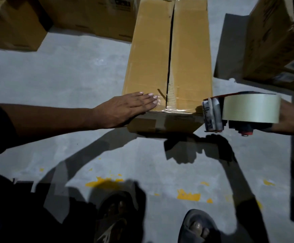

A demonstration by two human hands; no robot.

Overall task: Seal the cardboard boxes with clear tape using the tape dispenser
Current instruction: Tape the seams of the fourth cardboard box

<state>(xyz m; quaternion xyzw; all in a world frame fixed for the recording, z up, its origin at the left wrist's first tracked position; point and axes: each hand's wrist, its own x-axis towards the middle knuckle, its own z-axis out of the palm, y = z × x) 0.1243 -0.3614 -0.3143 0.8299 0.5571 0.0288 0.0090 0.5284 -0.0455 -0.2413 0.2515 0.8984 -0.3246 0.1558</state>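
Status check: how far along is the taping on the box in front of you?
Done: a strip of clear tape crosses the near end of the box. In hand: the left hand presses flat on it, while the right hand holds the tape dispenser beside the box's corner. Left: the centre seam still gapes open and untaped.

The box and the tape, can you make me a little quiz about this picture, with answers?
1. True or false: the left hand lies flat on the cardboard box.
2. Which hand holds the tape dispenser? A. left B. right C. neither
3. Fill in: the long seam between the flaps is mostly still ____.

Key
1. True: its fingers are straight, pressing clear tape near the front edge.
2. B: the right hand holds it beside the box's near right corner.
3. Open: a dark gap runs up the middle.
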